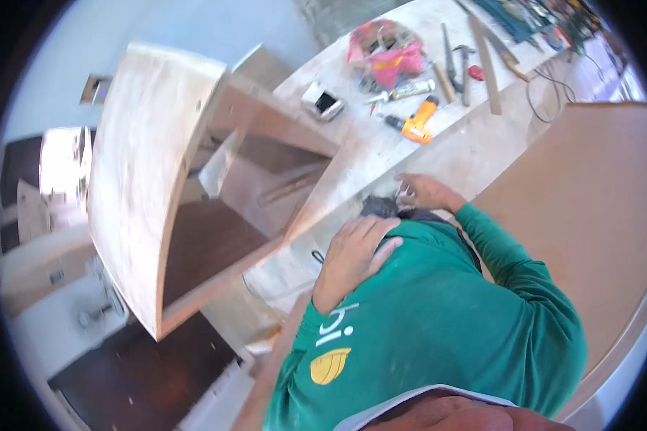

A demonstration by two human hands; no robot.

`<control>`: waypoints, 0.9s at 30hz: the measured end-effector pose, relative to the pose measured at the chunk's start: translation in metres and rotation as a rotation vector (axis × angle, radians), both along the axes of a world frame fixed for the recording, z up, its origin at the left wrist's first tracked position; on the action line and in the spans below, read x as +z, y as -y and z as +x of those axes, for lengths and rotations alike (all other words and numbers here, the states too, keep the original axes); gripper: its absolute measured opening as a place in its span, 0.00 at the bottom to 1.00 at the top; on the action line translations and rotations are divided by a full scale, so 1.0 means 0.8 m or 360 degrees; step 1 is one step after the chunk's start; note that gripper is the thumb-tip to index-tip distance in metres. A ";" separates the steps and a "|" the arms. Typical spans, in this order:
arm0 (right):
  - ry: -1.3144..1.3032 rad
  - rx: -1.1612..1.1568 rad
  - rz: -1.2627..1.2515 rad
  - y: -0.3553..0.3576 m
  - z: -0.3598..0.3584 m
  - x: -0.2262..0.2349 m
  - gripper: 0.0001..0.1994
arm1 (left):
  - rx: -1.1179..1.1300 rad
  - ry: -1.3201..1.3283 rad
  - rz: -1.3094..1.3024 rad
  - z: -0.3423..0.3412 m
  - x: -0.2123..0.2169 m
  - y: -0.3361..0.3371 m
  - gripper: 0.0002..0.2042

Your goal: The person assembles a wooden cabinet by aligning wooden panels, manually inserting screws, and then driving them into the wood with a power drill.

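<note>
My left hand (pixel 356 255) lies against the front of my green long-sleeved shirt (pixel 438 309), its fingers stretched out and holding nothing visible. At my waist, near the hem, my right hand (pixel 433 192) has its fingers bent together around something small and pale that I cannot make out. A dark grey bunched piece (pixel 381 207) shows between the two hands. To the left, an open-fronted wooden cabinet box (pixel 140 165) stands tilted in the view, with loose wood pieces inside. An orange cordless drill (pixel 419 122) lies on the bench ahead of my right hand.
The dusty workbench (pixel 356 147) carries a small white box (pixel 322 102), a sealant tube (pixel 413 88), a pink bag (pixel 397 63), a hammer (pixel 466 75), a red round object (pixel 476 72) and a handsaw (pixel 510 63). A large brown board (pixel 582 208) is at right. A cable (pixel 546 90) loops behind it.
</note>
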State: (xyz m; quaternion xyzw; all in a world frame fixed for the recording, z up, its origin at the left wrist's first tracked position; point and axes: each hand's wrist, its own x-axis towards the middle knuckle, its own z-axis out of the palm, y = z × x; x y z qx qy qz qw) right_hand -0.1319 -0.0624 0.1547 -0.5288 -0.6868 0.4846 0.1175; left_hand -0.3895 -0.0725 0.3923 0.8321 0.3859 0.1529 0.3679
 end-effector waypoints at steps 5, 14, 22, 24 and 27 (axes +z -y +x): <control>0.0023 -0.0001 -0.0231 -0.023 -0.033 0.076 0.30 | -0.0068 -0.0049 0.0014 -0.009 0.007 -0.050 0.18; 0.0442 -0.0015 -0.0089 -0.033 0.030 -0.003 0.22 | -0.0114 -0.0051 0.0121 -0.012 -0.032 -0.120 0.20; 0.0738 -0.0075 -0.0182 -0.076 0.156 -0.076 0.31 | 0.0255 -0.0365 -0.0227 0.012 -0.049 -0.098 0.23; 0.0885 0.0048 -0.0012 -0.103 0.166 -0.088 0.33 | 0.0396 -0.0427 -0.0308 0.028 -0.053 -0.090 0.24; 0.1035 0.0281 0.0362 -0.145 0.179 -0.134 0.31 | 0.0598 -0.0493 -0.0386 0.068 -0.054 -0.082 0.24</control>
